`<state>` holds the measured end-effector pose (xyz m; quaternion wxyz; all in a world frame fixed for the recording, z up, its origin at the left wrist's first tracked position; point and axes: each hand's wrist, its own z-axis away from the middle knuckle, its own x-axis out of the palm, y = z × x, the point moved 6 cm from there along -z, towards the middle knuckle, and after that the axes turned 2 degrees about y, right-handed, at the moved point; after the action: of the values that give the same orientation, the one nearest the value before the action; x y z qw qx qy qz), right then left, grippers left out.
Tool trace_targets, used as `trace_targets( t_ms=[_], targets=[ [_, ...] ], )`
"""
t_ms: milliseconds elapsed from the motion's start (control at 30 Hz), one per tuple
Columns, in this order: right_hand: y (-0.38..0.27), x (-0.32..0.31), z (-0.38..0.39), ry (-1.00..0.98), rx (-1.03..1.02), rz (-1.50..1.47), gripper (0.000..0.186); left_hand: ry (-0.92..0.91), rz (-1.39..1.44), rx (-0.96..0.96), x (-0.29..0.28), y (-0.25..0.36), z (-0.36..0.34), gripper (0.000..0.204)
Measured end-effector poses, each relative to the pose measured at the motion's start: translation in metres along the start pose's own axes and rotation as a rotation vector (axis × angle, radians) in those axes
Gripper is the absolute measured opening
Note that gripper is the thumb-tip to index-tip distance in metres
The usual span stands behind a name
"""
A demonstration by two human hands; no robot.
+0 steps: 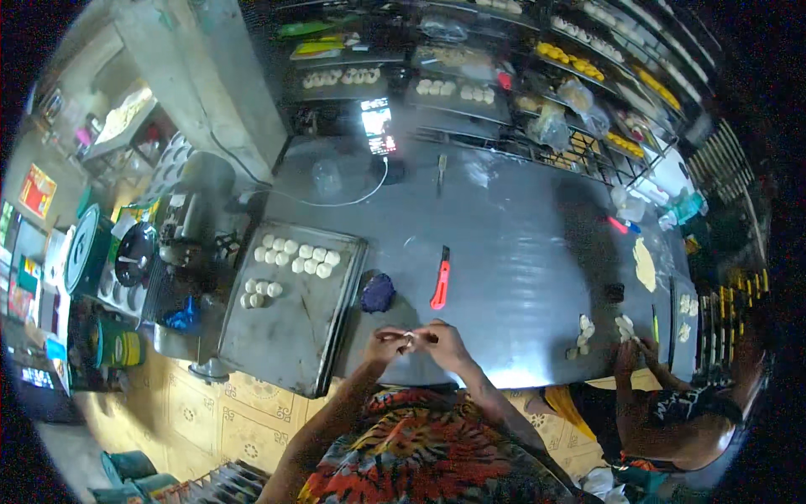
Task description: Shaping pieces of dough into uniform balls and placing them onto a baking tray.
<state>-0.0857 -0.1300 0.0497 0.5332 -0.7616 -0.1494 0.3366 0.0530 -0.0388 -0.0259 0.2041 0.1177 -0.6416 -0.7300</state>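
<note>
From where I stand, the person in the bright tie-dyed shirt has both hands close together at the near edge of the dark table (520,227). The left hand (385,345) and the right hand (445,345) pinch a small pale piece of dough (409,339) between them, fingertips drawn in narrow around it, so most of it is hidden. The dough is held in front of the body, with a purple lump (378,292) just beyond the left hand and a red box cutter (441,281) beyond the right one. To the left, a metal tray (290,336) bears clusters of round white dough balls (291,247). A lit phone (377,126) stands at the far side, trailing a white cable (336,205). At the right, a co-worker bends over more dough pieces (624,326).
</note>
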Motion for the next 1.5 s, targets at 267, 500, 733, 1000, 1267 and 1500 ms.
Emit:
trace_targets(
  t_ms=[267, 500, 733, 1000, 1267, 1500],
  targets=[
    [0.053, -0.003, 0.021, -0.386, 0.078, 0.178, 0.021, 0.060, -0.309, 0.146, 0.024, 0.014, 0.044, 0.022],
    [0.033, 0.045, 0.023, -0.340, -0.006, 0.150, 0.019, 0.189, -0.387, -0.082, 0.007, 0.021, 0.048, 0.032],
    [-0.002, 0.096, -0.041, -0.249, -0.085, 0.134, 0.008, 0.345, 0.229, -0.151, -0.070, 0.022, 0.048, 0.030],
    [-0.007, 0.232, -0.091, -0.433, 0.534, -0.239, 0.014, 0.580, 0.367, -0.345, -0.195, 0.040, 0.050, 0.026],
    [-0.028, 0.246, -0.103, -0.460, 0.521, -0.569, 0.053, 0.650, -0.457, 0.349, -0.324, 0.045, 0.002, 0.035],
    [0.005, 0.074, -0.032, -0.486, 0.644, -0.104, 0.042, 0.254, -1.138, 0.383, -0.299, 0.056, -0.003, 0.045]
  ],
)
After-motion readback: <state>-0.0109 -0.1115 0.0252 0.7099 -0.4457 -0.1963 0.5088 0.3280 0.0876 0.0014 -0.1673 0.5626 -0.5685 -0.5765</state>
